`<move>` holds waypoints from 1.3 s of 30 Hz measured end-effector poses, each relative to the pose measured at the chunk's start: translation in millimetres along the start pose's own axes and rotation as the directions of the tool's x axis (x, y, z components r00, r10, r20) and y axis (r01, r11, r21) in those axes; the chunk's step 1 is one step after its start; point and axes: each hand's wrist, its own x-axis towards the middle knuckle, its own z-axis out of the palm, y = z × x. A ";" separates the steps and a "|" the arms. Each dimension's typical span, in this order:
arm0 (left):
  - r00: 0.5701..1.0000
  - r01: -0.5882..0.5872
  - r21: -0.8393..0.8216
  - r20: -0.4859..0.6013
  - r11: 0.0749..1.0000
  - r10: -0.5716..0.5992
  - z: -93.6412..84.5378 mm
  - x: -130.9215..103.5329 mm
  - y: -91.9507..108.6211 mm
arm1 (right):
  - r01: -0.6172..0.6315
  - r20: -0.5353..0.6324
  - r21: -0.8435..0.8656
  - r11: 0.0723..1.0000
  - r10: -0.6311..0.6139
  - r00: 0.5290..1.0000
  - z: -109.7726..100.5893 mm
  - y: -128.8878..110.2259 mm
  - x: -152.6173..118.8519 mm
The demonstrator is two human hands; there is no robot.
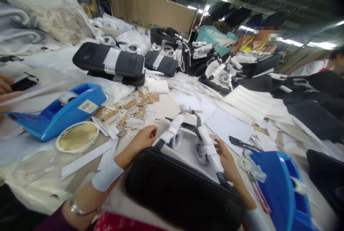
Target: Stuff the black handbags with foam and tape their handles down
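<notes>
A black handbag [182, 191] lies in front of me with its flat base towards me. Its handles [211, 148] are wrapped in white film and paper, and a pale sheet [185, 145] covers the side facing up. My left hand [146, 138] grips the bag's far left edge, with its fingertips partly hidden at the sheet. On the far right edge, my right hand [224, 154] curls its fingers against the bag beside a wrapped handle. White bands circle both forearms.
Blue tape dispensers [72, 109] [282, 188] stand left and right. Tags with strings [129, 111] lie beside a round yellowish dish [77, 137]. Scissors [245, 144] and pink-handled snips [259, 191] are at right. Black bags [109, 61] are piled behind. A co-worker's hand [6, 87] shows at left.
</notes>
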 end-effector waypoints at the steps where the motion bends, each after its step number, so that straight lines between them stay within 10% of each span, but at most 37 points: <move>1: 1.000 -0.008 0.022 -0.017 1.000 0.008 1.0 -1.7 1.6 | -0.002 0.018 0.011 1.000 0.002 1.000 -1.1 1.1 -1.5; 8: 0.993 -0.005 -0.018 -0.119 1.000 0.003 22.5 18.9 23.3 | 0.013 0.004 -0.113 0.994 -0.012 1.000 -33.7 -4.0 27.7; 13: 0.990 -0.007 -0.175 -0.141 0.984 -0.019 -5.4 -6.1 14.9 | 0.144 -0.134 -0.557 0.818 -0.260 0.956 -59.3 -76.3 3.5; 18: 0.992 0.095 -0.568 -0.014 0.818 -0.124 -14.1 -62.9 -8.2 | 0.369 0.262 -0.662 0.653 -0.259 0.930 10.5 -129.5 -63.6; 23: 0.998 0.040 -0.590 0.064 0.806 -0.002 8.4 -95.0 -13.5 | 0.436 0.267 -0.673 0.598 -0.354 0.896 79.7 -115.0 -80.5; 31: 0.949 0.007 -0.718 0.225 0.696 0.222 26.5 -93.7 -12.9 | 0.445 0.160 -0.643 0.623 -0.459 0.874 89.0 -102.6 -81.6; 39: 0.991 0.025 -0.655 0.116 0.755 0.068 35.3 -89.2 -11.3 | 0.415 0.145 -0.560 0.717 -0.409 0.901 94.3 -105.4 -80.9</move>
